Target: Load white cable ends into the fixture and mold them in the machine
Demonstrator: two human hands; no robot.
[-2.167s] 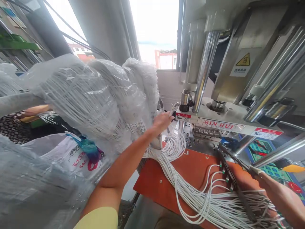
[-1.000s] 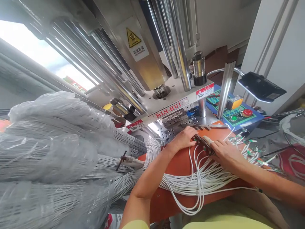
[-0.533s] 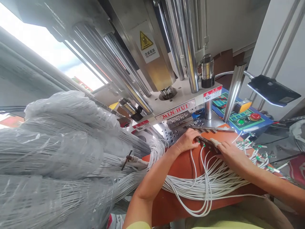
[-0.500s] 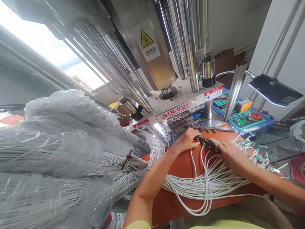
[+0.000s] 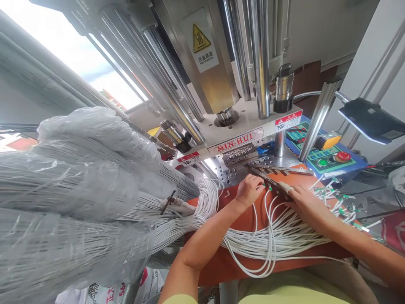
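Over the orange work surface [image 5: 228, 270], my right hand [image 5: 305, 204] grips the near end of a narrow metal mould bar [image 5: 268, 179]; a pale wrap covers one of its fingers. My left hand [image 5: 249, 191] is beside the bar's left part, fingers bent and pinched together. A small green connector end shows at its fingertips, and a white cable [image 5: 255, 217] runs down from beneath them. Another green end [image 5: 270, 188] sits against the bar. Beneath both hands spreads a bundle of white cables [image 5: 284, 240]. Fingers hide part of the bar's underside.
Ahead stands a press with a MIN-HUI plate [image 5: 236, 142] and steel columns. A second metal bar [image 5: 284, 169] lies at its base. Plastic-wrapped cable bundles [image 5: 79, 181] fill the left. At right are a blue control box [image 5: 335, 158], a lamp [image 5: 370, 118] and green-ended cables [image 5: 348, 207].
My left hand has drawn slightly down and left from the bar, so more of the bar's far end shows. My right hand stays on its near end. The view has shifted a little.
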